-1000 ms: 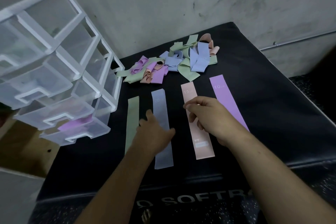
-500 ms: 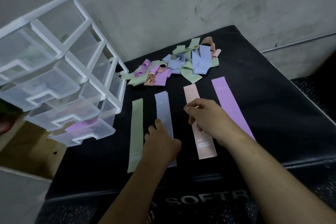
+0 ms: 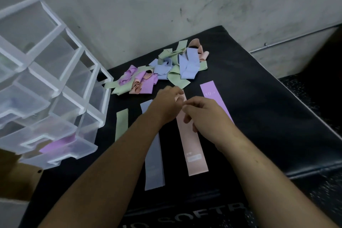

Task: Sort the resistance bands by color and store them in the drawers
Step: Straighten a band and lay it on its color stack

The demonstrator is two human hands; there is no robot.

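Left hand (image 3: 167, 106) has left the blue band (image 3: 154, 168) for the far end of the pink band (image 3: 193, 146); blurred, grip cannot be told; right hand (image 3: 205, 116) sits beside it, fingers curled over the pink band, hold unclear; green band (image 3: 121, 124) and purple band (image 3: 212, 94) lie flat outside; drawers (image 3: 55, 98) stand left.

Dim, soft light; motion blur, wide-angle distortion.

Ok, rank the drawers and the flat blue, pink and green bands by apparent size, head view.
1. Drawers.
2. Blue band and pink band: alike, each partly covered, so unranked.
3. Green band, near end hidden by the left arm.
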